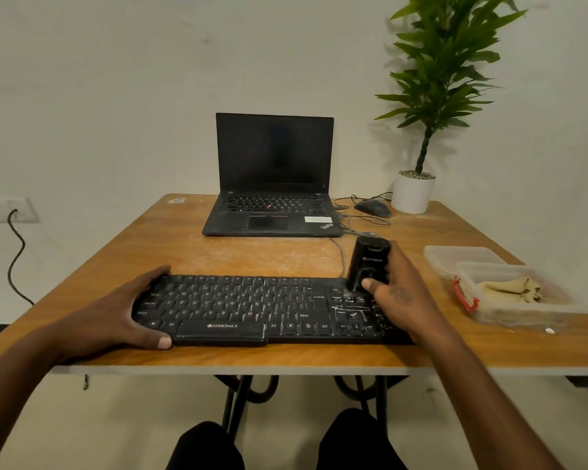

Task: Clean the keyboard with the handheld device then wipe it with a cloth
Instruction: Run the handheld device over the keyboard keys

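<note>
I see the wooden table [218, 252] w/ a potted plant [418, 184] at the far right corner and an open laptop [272, 184], screen dark, at the back centre. The black keyboard [252, 310] lies along the near edge. A clear container [510, 293] to its right holds the crumpled cloth [510, 290]. My left hand [129, 313] grips the keyboard's left end, fingers over the back, thumb on the front edge. My right hand [401, 286] is wrapped round the black handheld device [367, 262], upright, tip on the keys near the right end. A mouse [372, 207] sits just beside the pot.
</note>
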A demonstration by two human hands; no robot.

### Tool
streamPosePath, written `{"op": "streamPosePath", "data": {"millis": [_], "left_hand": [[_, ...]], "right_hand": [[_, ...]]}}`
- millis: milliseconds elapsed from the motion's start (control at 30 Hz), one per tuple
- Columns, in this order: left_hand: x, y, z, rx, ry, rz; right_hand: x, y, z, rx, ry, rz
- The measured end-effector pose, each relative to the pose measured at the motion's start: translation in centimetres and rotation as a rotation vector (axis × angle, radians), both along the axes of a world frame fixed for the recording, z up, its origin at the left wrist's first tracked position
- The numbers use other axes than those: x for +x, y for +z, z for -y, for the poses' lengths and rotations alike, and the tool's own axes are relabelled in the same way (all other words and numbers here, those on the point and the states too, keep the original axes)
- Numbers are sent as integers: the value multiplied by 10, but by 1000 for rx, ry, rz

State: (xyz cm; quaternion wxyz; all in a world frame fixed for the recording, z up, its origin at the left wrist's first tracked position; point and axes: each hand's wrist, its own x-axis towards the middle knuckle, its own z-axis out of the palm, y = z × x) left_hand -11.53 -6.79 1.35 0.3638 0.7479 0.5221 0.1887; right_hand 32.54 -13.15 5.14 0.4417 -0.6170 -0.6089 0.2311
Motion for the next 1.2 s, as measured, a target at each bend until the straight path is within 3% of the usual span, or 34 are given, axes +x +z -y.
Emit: {"op": "streamPosePath", "data": {"millis": [167, 433, 533, 700, 967, 1200], "left_hand": [[-1, -1, -2, 0, -4, 0], [0, 0, -1, -3, 6, -12], [1, 1, -1, 6, 14, -19], [-1, -1, -2, -1, 15, -14], [1, 0, 0, -4, 13, -21], [2, 1, 0, 6, 13, -16]], "right_hand": [[9, -1, 10, 64, -79, 78], [-33, -3, -1, 50, 38, 72], [-20, -2, 7, 16, 44, 0], [6, -2, 24, 46, -62, 38], [-42, -9, 20, 50, 20, 125], [-3, -7, 34, 36, -54, -28]]}}
